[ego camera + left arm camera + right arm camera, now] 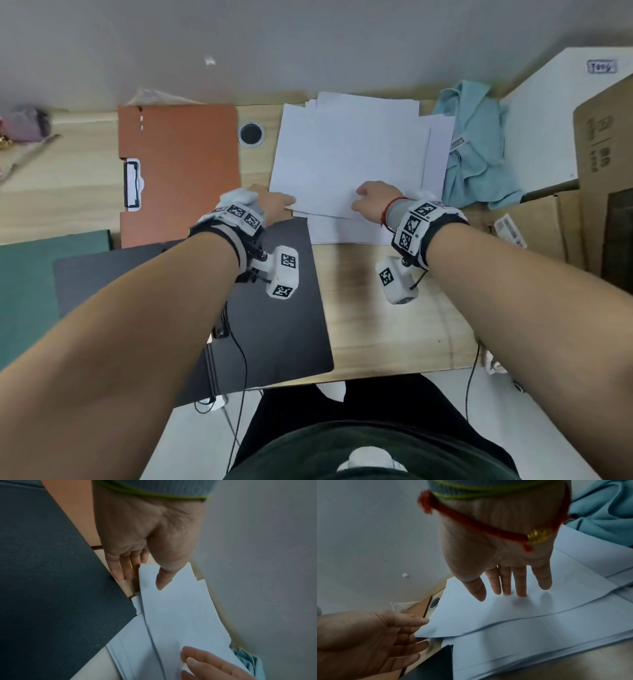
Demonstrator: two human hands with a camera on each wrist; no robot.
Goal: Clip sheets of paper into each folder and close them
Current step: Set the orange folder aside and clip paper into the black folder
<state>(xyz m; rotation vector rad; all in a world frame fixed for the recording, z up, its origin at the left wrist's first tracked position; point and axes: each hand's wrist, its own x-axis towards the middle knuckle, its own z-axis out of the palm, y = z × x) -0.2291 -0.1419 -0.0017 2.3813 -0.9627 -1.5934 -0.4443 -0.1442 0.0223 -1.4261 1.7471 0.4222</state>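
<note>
Loose fanned stack of smooth white paper sheets [349,161] at far centre of pale wood-grain desk [387,315]. Left hand [270,202] at stack's near-left corner, thumb above, fingers [120,568] beneath, pinching top sheet's lifted corner. Right hand [373,202] flat on top sheet, straight fingers [520,582] spread, pressing down. Matte black flat folder [274,308] near left, closed. Rust-orange rounded-corner clipboard folder [178,164] beyond, white metal clip [132,183] at its left edge. Crumpled light-blue cloth [476,144] right of the stack.

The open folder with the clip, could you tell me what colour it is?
Orange-brown folder, clearest in the head view.
</note>
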